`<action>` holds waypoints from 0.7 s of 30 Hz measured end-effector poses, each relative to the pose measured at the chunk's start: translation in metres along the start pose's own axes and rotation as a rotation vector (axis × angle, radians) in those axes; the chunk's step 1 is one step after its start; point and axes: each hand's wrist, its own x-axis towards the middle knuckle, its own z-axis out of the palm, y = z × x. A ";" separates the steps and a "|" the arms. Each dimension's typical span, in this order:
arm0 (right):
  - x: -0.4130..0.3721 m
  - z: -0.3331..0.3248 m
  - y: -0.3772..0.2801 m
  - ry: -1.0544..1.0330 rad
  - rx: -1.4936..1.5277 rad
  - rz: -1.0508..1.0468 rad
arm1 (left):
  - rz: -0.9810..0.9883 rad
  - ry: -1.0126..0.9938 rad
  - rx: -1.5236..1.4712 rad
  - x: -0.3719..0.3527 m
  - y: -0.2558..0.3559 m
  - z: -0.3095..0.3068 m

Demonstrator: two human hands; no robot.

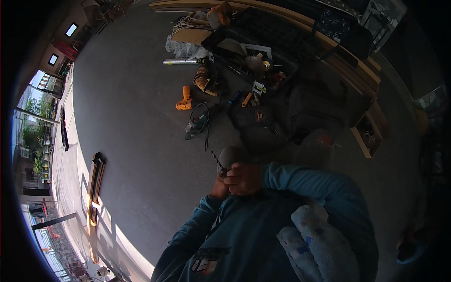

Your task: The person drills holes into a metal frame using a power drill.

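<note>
A dark twist drill bit (217, 160) points up and to the left from between my hands. At its base sits a dark piece like a drill chuck (224, 173), with the fingers of my right hand (243, 179) closed around it. My left hand (219, 189) is wrapped in from the left, just under the right one. Most of its fingers are hidden, and what it grips cannot be made out. On the floor beyond lie a green corded power tool (196, 125) and a yellow-orange pistol-shaped tool (185, 99).
A black tool case (235, 68) full of tools lies ahead, near a silver tube (182, 61) and clear plastic wrap. Dark bags (312, 110) are at the right. Long boards (357, 77) curve behind them. More long pieces (94, 188) lie at the left.
</note>
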 end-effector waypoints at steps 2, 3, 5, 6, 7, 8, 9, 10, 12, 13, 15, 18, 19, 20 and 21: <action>-0.019 -0.011 0.001 -0.062 0.004 -0.026 | -0.089 -0.072 -0.098 -0.007 -0.008 -0.007; -0.027 -0.017 0.004 -0.126 -0.004 -0.064 | -0.094 -0.127 -0.151 -0.006 -0.012 -0.013; -0.023 -0.030 -0.011 -0.061 0.150 0.366 | -0.093 -0.170 -0.211 -0.004 -0.011 -0.016; -0.021 -0.033 -0.018 0.014 0.306 0.807 | -0.050 -0.199 -0.390 -0.004 -0.009 -0.016; -0.025 -0.031 -0.016 0.008 0.312 0.808 | -0.008 -0.227 -0.569 -0.007 -0.005 -0.014; -0.029 -0.028 -0.011 0.165 0.706 1.256 | -0.009 -0.223 -0.572 -0.011 0.000 -0.011; -0.033 -0.024 -0.006 0.336 1.111 1.687 | -0.046 -0.138 -0.531 -0.014 0.005 -0.008; -0.025 -0.030 -0.009 0.328 1.169 1.819 | -0.088 -0.052 -0.490 -0.018 0.010 -0.005; -0.025 -0.031 -0.019 0.189 1.128 1.716 | -0.070 -0.038 -0.335 -0.021 0.017 0.003; -0.024 -0.031 -0.024 0.065 1.082 1.606 | -0.052 -0.030 -0.174 -0.023 0.019 0.008; -0.018 -0.035 -0.023 0.092 1.152 1.523 | -0.066 0.016 -0.151 -0.024 0.019 0.019; -0.016 -0.038 -0.018 0.230 1.279 1.494 | -0.008 0.032 -0.196 -0.026 0.032 0.025; -0.014 -0.039 -0.017 0.336 1.352 1.550 | 0.052 0.011 -0.265 -0.028 0.035 0.025; -0.012 -0.040 -0.018 0.337 1.351 1.552 | 0.052 0.009 -0.267 -0.028 0.030 0.022; -0.010 -0.040 -0.019 0.390 1.406 1.579 | 0.015 -0.007 -0.286 -0.028 0.022 0.017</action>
